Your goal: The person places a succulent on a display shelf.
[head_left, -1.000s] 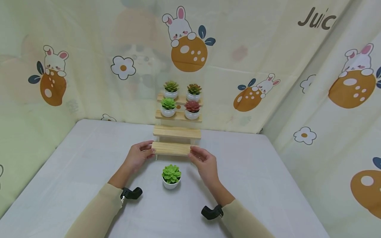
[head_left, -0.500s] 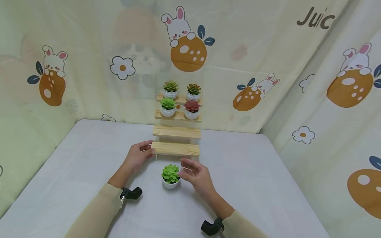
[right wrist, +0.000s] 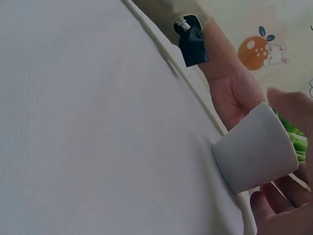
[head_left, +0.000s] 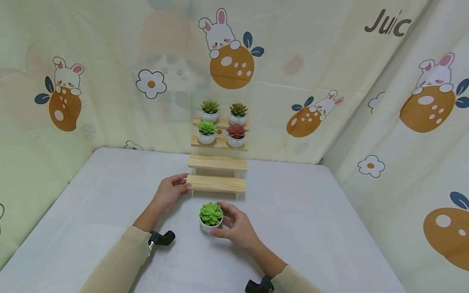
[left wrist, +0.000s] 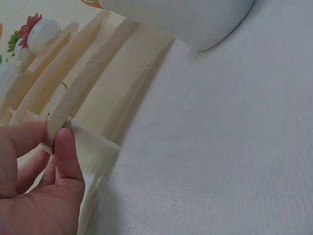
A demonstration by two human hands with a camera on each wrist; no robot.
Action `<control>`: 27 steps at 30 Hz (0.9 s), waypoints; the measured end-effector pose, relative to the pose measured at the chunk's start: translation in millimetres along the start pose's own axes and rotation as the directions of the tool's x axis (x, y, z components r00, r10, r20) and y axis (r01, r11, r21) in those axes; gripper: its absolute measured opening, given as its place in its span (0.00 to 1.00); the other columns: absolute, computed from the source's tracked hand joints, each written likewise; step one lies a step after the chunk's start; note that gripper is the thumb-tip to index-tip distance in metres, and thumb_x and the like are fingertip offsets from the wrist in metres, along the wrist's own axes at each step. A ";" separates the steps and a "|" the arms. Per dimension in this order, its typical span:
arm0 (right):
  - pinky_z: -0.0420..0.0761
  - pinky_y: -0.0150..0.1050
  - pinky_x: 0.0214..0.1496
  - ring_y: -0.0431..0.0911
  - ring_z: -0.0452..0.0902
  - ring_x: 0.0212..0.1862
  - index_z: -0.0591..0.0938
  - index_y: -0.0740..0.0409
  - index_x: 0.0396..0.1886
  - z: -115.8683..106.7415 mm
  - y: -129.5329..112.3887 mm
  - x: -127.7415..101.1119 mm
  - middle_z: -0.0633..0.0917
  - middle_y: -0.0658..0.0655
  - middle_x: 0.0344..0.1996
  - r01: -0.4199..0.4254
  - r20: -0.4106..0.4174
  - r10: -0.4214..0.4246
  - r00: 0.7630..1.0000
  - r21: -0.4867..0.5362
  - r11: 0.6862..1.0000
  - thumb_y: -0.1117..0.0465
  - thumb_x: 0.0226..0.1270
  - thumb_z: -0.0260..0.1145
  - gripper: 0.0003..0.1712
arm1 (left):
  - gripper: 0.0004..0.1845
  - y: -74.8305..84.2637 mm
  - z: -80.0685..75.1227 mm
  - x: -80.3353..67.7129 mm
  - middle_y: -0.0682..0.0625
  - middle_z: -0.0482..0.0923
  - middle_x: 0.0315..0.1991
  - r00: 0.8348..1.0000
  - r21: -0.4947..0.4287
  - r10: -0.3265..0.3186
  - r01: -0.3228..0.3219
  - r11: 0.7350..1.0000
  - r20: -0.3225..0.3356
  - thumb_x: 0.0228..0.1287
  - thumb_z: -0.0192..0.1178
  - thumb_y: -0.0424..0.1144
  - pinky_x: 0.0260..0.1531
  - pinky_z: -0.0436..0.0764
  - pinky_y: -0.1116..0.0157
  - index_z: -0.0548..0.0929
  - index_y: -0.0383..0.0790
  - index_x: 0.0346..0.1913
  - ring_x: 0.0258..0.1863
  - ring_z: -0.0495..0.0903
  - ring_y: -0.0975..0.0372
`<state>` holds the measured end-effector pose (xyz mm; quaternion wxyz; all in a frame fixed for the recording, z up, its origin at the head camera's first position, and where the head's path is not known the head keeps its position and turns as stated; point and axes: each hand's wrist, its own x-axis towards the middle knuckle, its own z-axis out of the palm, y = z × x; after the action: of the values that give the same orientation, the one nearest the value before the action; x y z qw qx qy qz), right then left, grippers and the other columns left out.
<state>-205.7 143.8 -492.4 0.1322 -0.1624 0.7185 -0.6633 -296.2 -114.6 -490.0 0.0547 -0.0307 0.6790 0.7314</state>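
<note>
My left hand [head_left: 170, 192] pinches the left end of the lowest wooden plank [head_left: 216, 184] of a stepped display stand. In the left wrist view, the thumb and fingers [left wrist: 68, 156] of that hand close on the plank's end. In front of the stand, a light-green artificial succulent [head_left: 211, 214] sits in a white pot [right wrist: 257, 149] on the table. My right hand [head_left: 238, 228] curves round the pot's right side, thumb at the front and index finger behind. The right wrist view shows the pot between thumb and fingers, its base at the tabletop.
The stand's upper two tiers hold a green succulent [head_left: 207, 128], a red succulent [head_left: 236, 131] and two more potted plants. The second plank from the bottom [head_left: 218, 162] is bare. A white cloth [head_left: 311, 228] covers the table, and a printed curtain [head_left: 278, 81] hangs behind.
My right hand has left the lowest plank's right end, moved down and toward me, and come round the succulent's pot. My left hand has stayed on the plank.
</note>
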 end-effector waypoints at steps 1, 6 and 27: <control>0.76 0.34 0.72 0.56 0.70 0.73 0.68 0.65 0.74 0.8 0.6 0.5 0.74 0.65 0.71 -0.005 0.002 0.005 1.000 -0.001 1.000 0.65 0.53 0.83 0.50 | 0.27 -0.2 -0.3 0.2 0.44 0.76 0.48 1.000 0.003 0.001 -0.001 1.000 0.001 0.70 0.60 0.24 0.44 0.89 0.72 0.70 0.25 0.71 0.39 0.81 0.68; 0.78 0.33 0.70 0.55 0.73 0.70 0.68 0.66 0.74 5.0 4.3 3.8 0.75 0.66 0.69 -0.013 -0.005 0.013 1.000 -0.007 1.000 0.65 0.52 0.83 0.50 | 0.27 -2.0 -1.3 1.9 0.44 0.77 0.49 1.000 0.010 -0.004 0.004 1.000 -0.002 0.70 0.60 0.24 0.44 0.88 0.72 0.71 0.26 0.70 0.40 0.81 0.67; 0.78 0.30 0.69 0.55 0.73 0.71 0.71 0.65 0.71 11.1 10.4 5.2 0.76 0.66 0.68 -0.023 -0.052 0.024 0.998 0.028 0.999 0.69 0.52 0.82 0.46 | 0.27 -1.4 -0.9 1.8 0.44 0.77 0.49 1.000 -0.006 -0.006 0.006 1.000 0.006 0.71 0.60 0.24 0.43 0.88 0.73 0.70 0.25 0.71 0.39 0.81 0.68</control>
<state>-206.6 132.2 -503.6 0.1231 -0.1346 0.7144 -0.6756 -297.8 -115.3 -491.7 0.0585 -0.0307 0.6765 0.7335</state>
